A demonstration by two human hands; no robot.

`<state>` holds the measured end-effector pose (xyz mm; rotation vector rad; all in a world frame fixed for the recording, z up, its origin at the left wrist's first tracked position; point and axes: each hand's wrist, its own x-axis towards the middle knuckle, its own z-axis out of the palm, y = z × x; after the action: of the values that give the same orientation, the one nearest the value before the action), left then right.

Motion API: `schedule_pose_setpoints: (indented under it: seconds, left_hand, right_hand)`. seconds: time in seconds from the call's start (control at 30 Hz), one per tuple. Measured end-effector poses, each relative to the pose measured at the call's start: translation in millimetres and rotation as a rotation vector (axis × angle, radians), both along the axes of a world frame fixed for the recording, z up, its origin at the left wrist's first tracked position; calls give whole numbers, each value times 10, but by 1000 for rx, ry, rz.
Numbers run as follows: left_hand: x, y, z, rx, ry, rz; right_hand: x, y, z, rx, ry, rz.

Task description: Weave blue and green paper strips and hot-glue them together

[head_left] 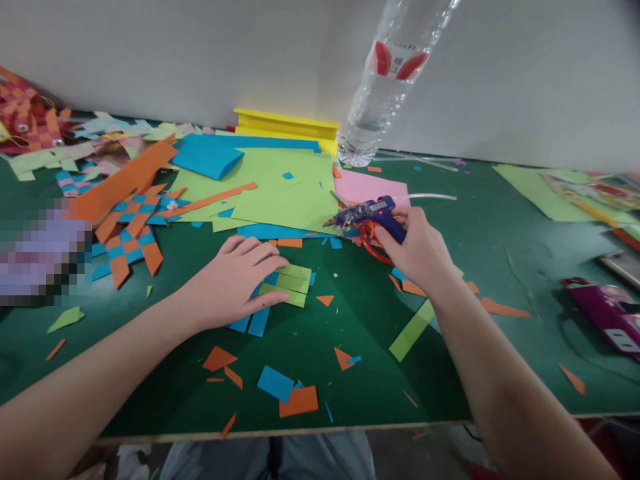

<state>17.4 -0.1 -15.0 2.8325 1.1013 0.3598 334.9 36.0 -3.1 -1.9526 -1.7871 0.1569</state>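
My left hand rests palm down on the table, its thumb and index finger apart. Under and beside its fingertips lie interlaced green paper strips and blue paper strips, partly covered by the hand. My right hand is wrapped round the handle of a dark blue hot glue gun. Its nozzle points left, over the edge of the green sheets, and a clear glue stick pokes out of its back. Scissors with red-orange handles lie just beneath the gun, partly hidden by it.
Green sheets, a rolled blue sheet and woven orange-blue pieces lie across the back and left. A water bottle stands by the wall near a yellow tray. Paper scraps are scattered about. A purple device sits right.
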Motion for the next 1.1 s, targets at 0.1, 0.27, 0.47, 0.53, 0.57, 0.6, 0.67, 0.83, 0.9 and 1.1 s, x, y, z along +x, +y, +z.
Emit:
schedule_pose_setpoints:
  seconds: [0.1,0.27,0.47,0.53,0.57,0.6,0.67,0.83,0.9,1.1]
  left_hand:
    - [4,-7,-8,36,3,-4]
    - [-4,-18,-12,35,24,-11]
    - [6,-14,-17,48,6,-9]
    - [9,-14,-15,50,11,-14]
    - [10,-16,-14,52,17,-15]
    - [11,-19,-13,53,29,-15]
    - [13,-30,-12,64,60,-17]
    - [25,-72,-14,95,108,-36]
    - [32,-89,-14,96,122,-30]
    - [62,-118,-14,132,152,-28]
  right_hand:
    - [5,4,-9,27,8,3]
    - [7,4,-2,7,7,-2]
    - [10,3,-6,12,4,3]
    - [12,5,-11,18,9,6]
    - [12,6,-12,19,9,5]
    - [11,6,-12,17,7,4]
    - [8,5,-9,13,2,-2]
    - [5,1,-12,16,4,6]
    - [10,3,-23,24,7,10]
    - [24,14,-44,35,7,6]
